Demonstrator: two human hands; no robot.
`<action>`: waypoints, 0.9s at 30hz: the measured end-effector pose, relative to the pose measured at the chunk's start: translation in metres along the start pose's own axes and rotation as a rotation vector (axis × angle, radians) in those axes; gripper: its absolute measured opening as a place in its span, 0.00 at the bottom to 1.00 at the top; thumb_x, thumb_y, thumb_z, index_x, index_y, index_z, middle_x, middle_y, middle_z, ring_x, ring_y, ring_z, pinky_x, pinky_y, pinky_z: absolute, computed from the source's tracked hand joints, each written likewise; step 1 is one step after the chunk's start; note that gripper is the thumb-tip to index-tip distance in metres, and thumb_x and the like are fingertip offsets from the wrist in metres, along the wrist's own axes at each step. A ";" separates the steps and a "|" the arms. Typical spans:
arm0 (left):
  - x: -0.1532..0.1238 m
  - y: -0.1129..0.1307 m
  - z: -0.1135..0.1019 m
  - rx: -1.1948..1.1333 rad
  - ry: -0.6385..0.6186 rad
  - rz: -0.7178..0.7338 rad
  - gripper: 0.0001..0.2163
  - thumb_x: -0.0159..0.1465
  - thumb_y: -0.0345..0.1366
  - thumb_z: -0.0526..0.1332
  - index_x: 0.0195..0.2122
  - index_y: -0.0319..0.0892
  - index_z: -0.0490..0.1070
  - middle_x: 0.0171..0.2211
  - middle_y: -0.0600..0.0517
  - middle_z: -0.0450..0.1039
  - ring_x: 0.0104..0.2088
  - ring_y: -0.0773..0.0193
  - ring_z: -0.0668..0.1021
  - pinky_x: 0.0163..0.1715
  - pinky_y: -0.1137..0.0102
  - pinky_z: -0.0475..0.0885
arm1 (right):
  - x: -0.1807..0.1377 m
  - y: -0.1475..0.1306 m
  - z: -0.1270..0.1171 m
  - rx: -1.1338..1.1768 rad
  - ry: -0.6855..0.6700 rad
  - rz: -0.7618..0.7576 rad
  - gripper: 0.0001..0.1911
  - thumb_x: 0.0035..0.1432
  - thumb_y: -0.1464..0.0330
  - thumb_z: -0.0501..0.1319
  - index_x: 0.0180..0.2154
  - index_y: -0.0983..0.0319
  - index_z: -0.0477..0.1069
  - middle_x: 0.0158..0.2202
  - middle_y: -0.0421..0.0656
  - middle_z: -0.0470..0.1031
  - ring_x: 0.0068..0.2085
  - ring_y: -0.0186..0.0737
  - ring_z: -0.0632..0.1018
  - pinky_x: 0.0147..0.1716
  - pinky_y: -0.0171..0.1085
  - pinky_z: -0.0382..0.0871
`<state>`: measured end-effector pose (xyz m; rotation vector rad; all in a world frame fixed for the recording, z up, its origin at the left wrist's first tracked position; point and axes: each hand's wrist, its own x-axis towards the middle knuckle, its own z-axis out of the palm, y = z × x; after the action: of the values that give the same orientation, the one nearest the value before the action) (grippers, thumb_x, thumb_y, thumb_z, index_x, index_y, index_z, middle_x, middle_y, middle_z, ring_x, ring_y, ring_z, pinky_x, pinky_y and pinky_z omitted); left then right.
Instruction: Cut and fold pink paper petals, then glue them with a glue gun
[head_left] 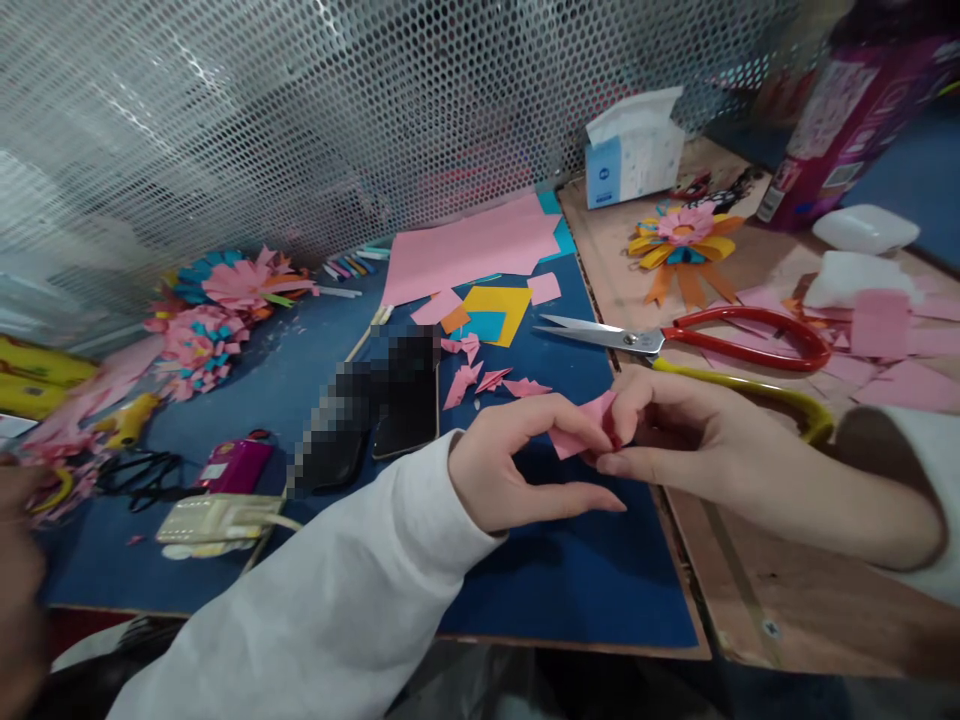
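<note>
The left hand [517,465] and the right hand [675,440] meet over the right edge of the dark blue mat [585,580], where it borders the brown wooden board [757,600]. Between them they hold a small folded piece of pink paper [581,428], raised just above the mat. The left thumb and forefinger pinch its left end while the other fingers lie stretched out. The right fingertips close on its right end.

Below the hands the mat is bare down to its near edge, and the board under the right forearm is bare too. Behind the hands it is crowded. Loose pink paper scraps [487,380] lie near the left hand, with a black phone [409,405] beside them. The long steel scissors with red handles [675,338] lie across the mat's right edge, just behind the right hand, with a yellow curved handle [750,392] close against the right wrist.

Farther back lie a large pink paper sheet [472,250] and a yellow and blue paper square [496,312]. A silver perforated metal panel [300,120] closes off the far side.

A blue and white tissue box [634,160] and a tall magenta carton [847,120] both carry print, too blurred to read.
</note>
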<state>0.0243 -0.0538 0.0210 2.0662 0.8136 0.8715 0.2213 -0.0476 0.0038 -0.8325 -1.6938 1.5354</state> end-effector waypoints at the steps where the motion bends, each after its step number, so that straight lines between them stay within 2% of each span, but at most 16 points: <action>1: 0.000 0.000 0.000 0.006 -0.003 -0.001 0.14 0.48 0.38 0.71 0.34 0.38 0.72 0.29 0.49 0.76 0.29 0.69 0.76 0.32 0.74 0.71 | -0.001 -0.001 0.000 0.008 -0.005 0.002 0.12 0.51 0.60 0.66 0.29 0.61 0.67 0.37 0.43 0.75 0.37 0.38 0.75 0.36 0.36 0.71; 10: 0.001 0.003 0.002 0.019 -0.017 -0.015 0.07 0.53 0.35 0.67 0.29 0.38 0.72 0.26 0.51 0.76 0.24 0.72 0.74 0.28 0.76 0.71 | -0.003 -0.004 0.003 -0.064 0.029 -0.026 0.09 0.52 0.63 0.65 0.28 0.61 0.69 0.33 0.41 0.73 0.33 0.34 0.74 0.32 0.34 0.71; 27: -0.001 0.003 0.006 -0.090 0.000 -0.135 0.09 0.53 0.38 0.67 0.26 0.37 0.72 0.25 0.50 0.76 0.23 0.72 0.74 0.26 0.76 0.72 | -0.004 -0.004 0.002 -0.032 0.015 -0.017 0.09 0.51 0.62 0.65 0.28 0.61 0.71 0.32 0.40 0.72 0.31 0.33 0.74 0.30 0.33 0.70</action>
<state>0.0292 -0.0588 0.0203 1.9099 0.8876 0.8189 0.2216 -0.0522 0.0072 -0.8421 -1.7148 1.4906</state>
